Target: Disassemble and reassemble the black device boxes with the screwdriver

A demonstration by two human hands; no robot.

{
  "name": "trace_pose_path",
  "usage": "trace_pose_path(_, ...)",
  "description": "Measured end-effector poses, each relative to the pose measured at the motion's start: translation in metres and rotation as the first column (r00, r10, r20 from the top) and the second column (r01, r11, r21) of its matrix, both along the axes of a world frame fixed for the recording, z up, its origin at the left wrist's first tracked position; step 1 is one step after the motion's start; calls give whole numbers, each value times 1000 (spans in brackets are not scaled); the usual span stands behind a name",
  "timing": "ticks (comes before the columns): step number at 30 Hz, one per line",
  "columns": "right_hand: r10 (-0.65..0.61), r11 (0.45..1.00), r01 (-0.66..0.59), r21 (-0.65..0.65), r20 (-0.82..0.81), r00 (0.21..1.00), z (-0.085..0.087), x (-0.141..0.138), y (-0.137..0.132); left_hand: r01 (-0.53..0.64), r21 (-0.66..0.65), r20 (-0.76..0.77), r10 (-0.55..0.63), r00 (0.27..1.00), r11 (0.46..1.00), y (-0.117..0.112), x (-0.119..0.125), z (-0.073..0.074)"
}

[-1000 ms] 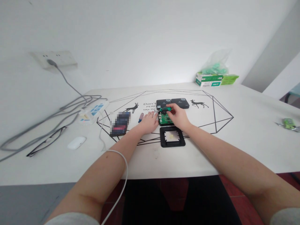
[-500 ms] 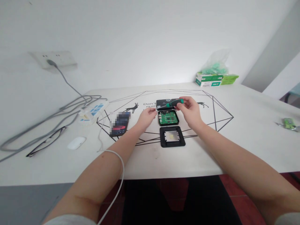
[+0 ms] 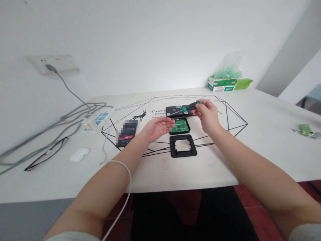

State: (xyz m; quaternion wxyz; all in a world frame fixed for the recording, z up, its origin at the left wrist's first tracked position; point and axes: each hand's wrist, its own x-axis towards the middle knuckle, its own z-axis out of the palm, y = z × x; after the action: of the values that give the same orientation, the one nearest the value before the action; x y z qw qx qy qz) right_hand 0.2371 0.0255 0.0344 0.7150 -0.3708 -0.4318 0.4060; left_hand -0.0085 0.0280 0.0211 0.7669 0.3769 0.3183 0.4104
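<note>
My right hand [image 3: 207, 115] is closed around the green and black handle of a screwdriver [image 3: 190, 107], held above the table with its thin shaft slanting down to the left. My left hand [image 3: 159, 128] is turned palm up beside it, fingers spread and loosely curled, under the shaft's tip. Just right of that hand lies an opened black box with a green circuit board [image 3: 181, 126] inside. In front of it sits a black square cover [image 3: 183, 146], inner side up. A closed black box [image 3: 175, 110] lies behind.
A phone [image 3: 126, 133] lies left of my left hand. Farther left are a white mouse [image 3: 79, 154], glasses [image 3: 42, 156], a power strip [image 3: 97, 120] and grey cables. Green boxes with a plastic bag [image 3: 228, 81] stand at the back right, a green packet [image 3: 305, 130] far right.
My right hand lifted the screwdriver off the circuit board and moved it up and right. My left hand left the table, rose and turned palm up under the tip.
</note>
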Motion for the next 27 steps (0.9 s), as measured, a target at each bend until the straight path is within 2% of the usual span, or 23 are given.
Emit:
trace_pose_path(5, 8, 1000, -8, -17, -37, 999, 1, -1, -1, -24, -2, -11, 24, 1000, 1000, 0, 1, -1)
trace_pose_path(11, 1, 1000, -1, -20, 19, 1000, -1, 2, 2, 0, -17, -19, 0, 1000, 1000, 2, 0, -3)
trace_pose_path(18, 21, 1000, -21, -14, -16, 1000, -2, 3, 4, 94, 80, -46, -90, 995, 992, 2, -3, -6)
trace_pose_path(22, 28, 1000, -28, -14, -5, 1000, -1, 2, 3, 166, 94, -41, -163, 986, 982, 0, -4, -5)
trace_pose_path(27, 40, 999, -41, -21, -29, 999, 1, 1, 1, 195, 104, -45, -191, 981, 975, -1, -4, -2)
